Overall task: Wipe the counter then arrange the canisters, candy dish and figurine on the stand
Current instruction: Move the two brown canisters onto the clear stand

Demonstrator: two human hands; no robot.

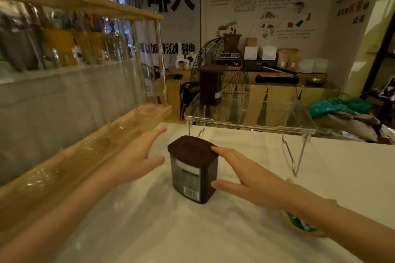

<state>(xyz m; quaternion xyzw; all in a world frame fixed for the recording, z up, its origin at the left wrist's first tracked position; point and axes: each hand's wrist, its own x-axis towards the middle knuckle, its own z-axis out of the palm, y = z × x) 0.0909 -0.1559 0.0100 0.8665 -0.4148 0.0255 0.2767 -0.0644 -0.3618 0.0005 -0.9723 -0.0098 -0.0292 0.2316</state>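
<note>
A dark brown canister (193,174) with a label and barcode stands upright on the white counter (331,166). My left hand (136,156) is spread open just left of it, not touching. On the other side, my right hand (245,174) is open with its fingertips at the canister's lid edge and side. A clear acrylic stand (252,126) on folding legs sits behind the canister. A second dark brown canister (210,85) stands on its left part. The candy dish (299,225), orange-rimmed with green wrapped sweets, peeks out under my right forearm. No figurine is in view.
A wooden and glass display case (85,100) runs along the counter's left side. Past the counter's far edge are a wire fan (233,83), a low cabinet (275,96) with bags and boxes, and sacks with green plastic (342,107) at right.
</note>
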